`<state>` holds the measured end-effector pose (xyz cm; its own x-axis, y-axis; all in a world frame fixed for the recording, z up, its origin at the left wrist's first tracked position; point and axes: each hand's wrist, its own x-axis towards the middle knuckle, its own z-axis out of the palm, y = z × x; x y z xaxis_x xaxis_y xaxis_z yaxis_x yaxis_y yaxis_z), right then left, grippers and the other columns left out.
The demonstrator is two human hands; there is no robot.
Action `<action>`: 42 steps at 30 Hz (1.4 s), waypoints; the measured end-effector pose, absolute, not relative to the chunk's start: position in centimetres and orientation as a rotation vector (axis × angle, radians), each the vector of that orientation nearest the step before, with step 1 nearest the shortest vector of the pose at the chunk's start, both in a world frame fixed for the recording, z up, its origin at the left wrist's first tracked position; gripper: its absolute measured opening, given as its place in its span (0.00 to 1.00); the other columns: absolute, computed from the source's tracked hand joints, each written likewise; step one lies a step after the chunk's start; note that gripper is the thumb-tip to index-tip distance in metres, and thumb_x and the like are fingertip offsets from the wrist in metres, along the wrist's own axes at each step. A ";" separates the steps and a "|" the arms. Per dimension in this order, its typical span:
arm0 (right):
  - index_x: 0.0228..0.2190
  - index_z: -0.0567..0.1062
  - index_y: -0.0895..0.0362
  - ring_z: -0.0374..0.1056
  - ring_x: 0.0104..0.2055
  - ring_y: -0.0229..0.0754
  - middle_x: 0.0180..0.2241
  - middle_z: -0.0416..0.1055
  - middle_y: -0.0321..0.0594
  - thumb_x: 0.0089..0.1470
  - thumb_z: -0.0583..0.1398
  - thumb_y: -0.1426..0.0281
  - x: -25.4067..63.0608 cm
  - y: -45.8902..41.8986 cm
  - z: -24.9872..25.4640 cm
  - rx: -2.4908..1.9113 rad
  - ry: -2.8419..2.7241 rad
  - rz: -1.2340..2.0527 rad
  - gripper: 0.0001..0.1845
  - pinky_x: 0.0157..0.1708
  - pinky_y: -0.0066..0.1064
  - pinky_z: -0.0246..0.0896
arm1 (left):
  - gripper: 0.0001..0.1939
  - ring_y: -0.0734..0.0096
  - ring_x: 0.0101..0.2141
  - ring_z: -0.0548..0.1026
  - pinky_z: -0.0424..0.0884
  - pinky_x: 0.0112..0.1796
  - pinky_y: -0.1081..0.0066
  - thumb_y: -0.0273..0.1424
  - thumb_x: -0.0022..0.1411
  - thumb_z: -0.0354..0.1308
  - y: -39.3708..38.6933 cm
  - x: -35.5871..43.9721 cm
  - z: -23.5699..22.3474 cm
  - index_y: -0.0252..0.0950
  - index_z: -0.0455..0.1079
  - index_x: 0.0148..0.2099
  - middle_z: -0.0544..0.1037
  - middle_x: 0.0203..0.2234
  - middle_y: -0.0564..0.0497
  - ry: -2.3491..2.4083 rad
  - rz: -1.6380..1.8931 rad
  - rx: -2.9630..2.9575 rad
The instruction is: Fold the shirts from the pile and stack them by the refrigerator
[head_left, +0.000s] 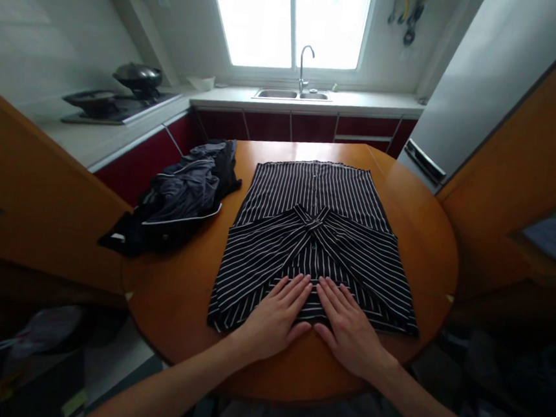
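A black garment with white stripes [316,189] lies spread flat on the round wooden table [425,247]. Two striped panels cross at a knot or twist near its middle, with a line of small buttons above. My left hand [278,315] rests palm down on the garment's near edge, fingers stretched out. Beside it, almost touching at the thumbs, my right hand [346,325] lies flat on the same edge with its fingers extended. Neither hand grips the cloth. The fabric under both palms is hidden.
A heap of dark clothes [187,187] with white piping sits at the table's left side, partly over its edge. Beyond the table are a counter with a sink [278,94] and tap [302,68], a stove with pans [138,76], and a fridge [503,79] at right.
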<state>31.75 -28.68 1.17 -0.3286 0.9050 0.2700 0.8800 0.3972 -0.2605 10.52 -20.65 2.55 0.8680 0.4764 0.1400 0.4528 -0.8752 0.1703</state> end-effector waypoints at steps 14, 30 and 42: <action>0.70 0.48 0.58 0.41 0.73 0.47 0.72 0.44 0.43 0.66 0.52 0.67 35.0 -29.6 0.6 -1.617 -2.359 0.039 0.36 0.69 0.47 0.45 | 0.38 0.60 0.70 0.47 0.49 0.67 0.55 0.45 0.73 0.47 -21.0 7.8 2.4 0.36 0.36 0.75 0.48 0.72 0.43 0.821 0.243 2.912; 0.68 0.55 0.64 0.36 0.74 0.48 0.72 0.44 0.48 0.65 0.55 0.62 29.3 -30.0 2.4 -1.696 -2.145 0.153 0.36 0.71 0.48 0.39 | 0.40 0.56 0.69 0.52 0.59 0.64 0.53 0.43 0.72 0.49 -20.2 6.4 0.5 0.35 0.35 0.76 0.52 0.71 0.42 0.821 0.337 3.071; 0.70 0.49 0.61 0.40 0.73 0.49 0.71 0.44 0.48 0.65 0.54 0.64 29.7 -30.2 0.1 -1.692 -2.190 0.093 0.38 0.69 0.48 0.46 | 0.25 0.63 0.65 0.62 0.63 0.63 0.60 0.26 0.72 0.48 -25.4 6.7 3.5 0.37 0.59 0.68 0.69 0.62 0.47 0.486 0.403 2.905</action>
<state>29.69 -30.20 0.07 -0.2103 0.9456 0.2484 0.9209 0.2768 -0.2742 6.69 -25.38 3.53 0.9103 0.3403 0.2356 0.2947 -0.9326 0.2085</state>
